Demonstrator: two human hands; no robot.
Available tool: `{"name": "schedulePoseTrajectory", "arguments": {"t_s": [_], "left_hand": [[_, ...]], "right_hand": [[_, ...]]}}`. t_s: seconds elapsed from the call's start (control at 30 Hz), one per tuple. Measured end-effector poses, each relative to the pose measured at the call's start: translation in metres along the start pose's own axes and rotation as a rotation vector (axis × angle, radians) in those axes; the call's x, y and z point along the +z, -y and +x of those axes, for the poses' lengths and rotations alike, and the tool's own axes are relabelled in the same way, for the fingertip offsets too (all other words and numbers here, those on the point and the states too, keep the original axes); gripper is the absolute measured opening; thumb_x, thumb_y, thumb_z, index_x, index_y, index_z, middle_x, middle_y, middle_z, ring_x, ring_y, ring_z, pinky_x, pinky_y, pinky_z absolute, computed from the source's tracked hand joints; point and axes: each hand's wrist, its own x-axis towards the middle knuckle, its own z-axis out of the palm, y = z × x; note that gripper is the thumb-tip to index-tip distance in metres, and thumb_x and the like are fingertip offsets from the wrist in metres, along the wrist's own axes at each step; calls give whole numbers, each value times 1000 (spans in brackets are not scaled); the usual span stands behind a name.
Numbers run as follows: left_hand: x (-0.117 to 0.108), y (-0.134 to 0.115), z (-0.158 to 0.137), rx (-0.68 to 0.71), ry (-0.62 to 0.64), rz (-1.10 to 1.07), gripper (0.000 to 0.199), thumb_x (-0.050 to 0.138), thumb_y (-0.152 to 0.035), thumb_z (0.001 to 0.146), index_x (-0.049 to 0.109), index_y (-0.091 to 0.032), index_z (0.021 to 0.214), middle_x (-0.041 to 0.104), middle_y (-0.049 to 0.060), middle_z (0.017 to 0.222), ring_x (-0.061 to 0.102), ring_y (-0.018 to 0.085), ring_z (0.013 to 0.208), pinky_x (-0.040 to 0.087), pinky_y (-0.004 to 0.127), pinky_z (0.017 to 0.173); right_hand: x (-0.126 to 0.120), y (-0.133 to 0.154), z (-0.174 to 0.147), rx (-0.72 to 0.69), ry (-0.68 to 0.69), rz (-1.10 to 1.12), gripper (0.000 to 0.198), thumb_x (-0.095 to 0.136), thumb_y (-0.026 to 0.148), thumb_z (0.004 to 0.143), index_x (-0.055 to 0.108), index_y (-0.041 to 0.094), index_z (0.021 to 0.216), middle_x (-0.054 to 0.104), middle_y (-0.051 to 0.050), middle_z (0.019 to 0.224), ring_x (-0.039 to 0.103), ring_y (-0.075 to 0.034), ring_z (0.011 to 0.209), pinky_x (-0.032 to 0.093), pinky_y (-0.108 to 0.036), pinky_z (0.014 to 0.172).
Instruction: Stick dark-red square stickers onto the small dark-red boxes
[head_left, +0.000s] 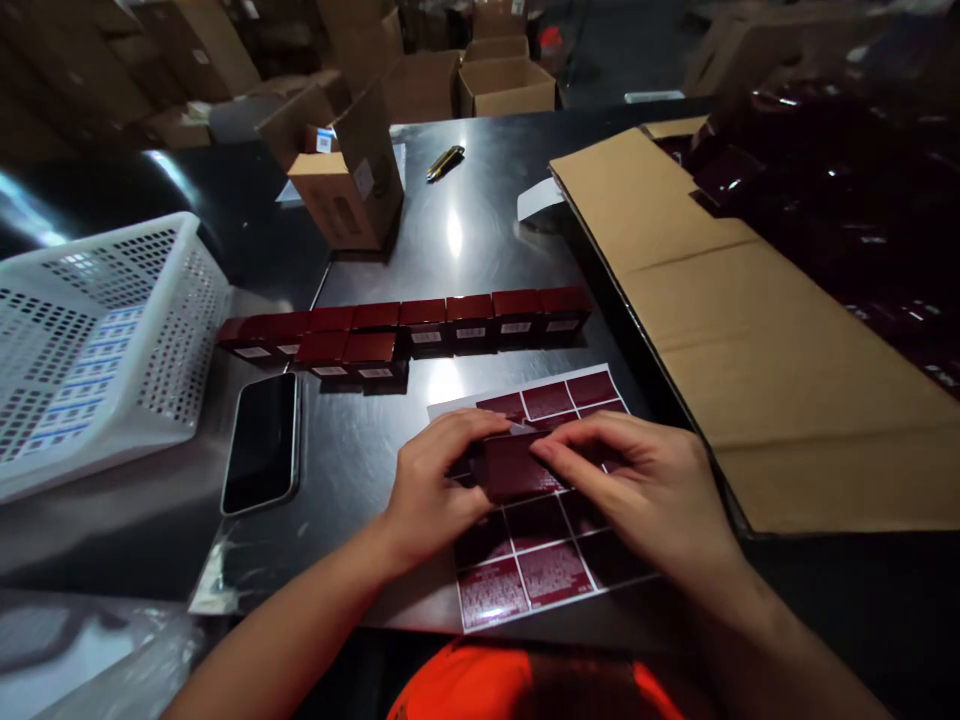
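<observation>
A small dark red box (517,468) is held above a sheet of dark red labels (555,575). My left hand (439,480) grips its left end, thumb below and fingers above. At the box's upper right, the thumb and forefinger of my right hand (637,480) are pinched together against it. Whether a loose label lies between those fingertips I cannot tell. A pale, translucent bit shows at the box's top edge. White lines divide the sheet into rectangles, some with fine print. Beyond it, several similar dark red boxes (470,318) with barcode ends form a row.
Left of the sheet lies a phone (261,445), with a white perforated basket (169,330) farther left. An open carton (349,200) and a utility knife (445,162) are at the back. A large carton's cardboard flap (750,330) borders the right side, dark glossy packs (847,200) behind it.
</observation>
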Motion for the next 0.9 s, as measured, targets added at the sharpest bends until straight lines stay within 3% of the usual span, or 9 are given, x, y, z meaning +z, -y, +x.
{"name": "schedulePoseTrajectory", "arguments": {"t_s": [0.27, 0.47, 0.53, 0.6, 0.7, 0.8, 0.9], "left_hand": [[1, 0, -1, -13, 7, -3, 38, 79, -21, 76, 65, -22, 111, 74, 6, 108, 71, 20, 100, 62, 32, 84], [2, 1, -4, -44, 15, -8, 40, 79, -21, 76, 65, -22, 113, 74, 6, 108, 71, 19, 98, 62, 32, 82], [3, 1, -5, -52, 4, -9, 41, 80, -23, 75, 65, -22, 114, 74, 6, 108, 71, 19, 97, 62, 32, 81], [3, 2, -6, -60, -4, -8, 43, 81, -25, 74, 65, -22, 114, 74, 6, 110, 71, 20, 99, 62, 31, 81], [0, 1, -4, -79, -27, -17, 41, 82, -24, 73, 68, -22, 112, 74, 5, 109, 71, 19, 100, 62, 27, 77], [-8, 3, 4, -231, -162, -121, 44, 87, -25, 65, 69, -22, 105, 75, 2, 100, 72, 17, 88, 61, 23, 69], [-16, 10, 14, -442, -425, -381, 48, 90, -29, 58, 67, -22, 98, 73, -2, 89, 69, 13, 75, 58, 22, 67]], "right_hand": [[0, 0, -1, 10, -3, -3, 11, 72, 29, 86, 73, 24, 76, 72, 1, 71, 65, -15, 59, 52, -26, 60], [4, 0, -6, -76, -62, -79, 8, 73, 24, 86, 73, 23, 78, 72, 1, 74, 65, -14, 62, 50, -25, 59], [5, 0, -7, -83, -105, -117, 4, 75, 27, 85, 75, 24, 87, 72, 1, 75, 64, -14, 62, 50, -25, 58], [4, -2, -7, -55, -136, -152, 32, 77, 32, 84, 72, 26, 114, 67, 3, 67, 60, -13, 54, 49, -25, 57], [2, -8, -3, 1, -165, -154, 73, 78, 38, 83, 47, 27, 147, 55, 9, 54, 49, -11, 45, 49, -26, 55], [2, -16, 3, 15, -243, -138, 61, 72, 39, 88, 51, 25, 142, 53, 7, 56, 51, -13, 48, 50, -27, 58], [14, -26, 8, -82, -229, -122, 35, 71, 35, 89, 64, 21, 119, 59, 3, 68, 59, -15, 61, 52, -30, 67]]}}
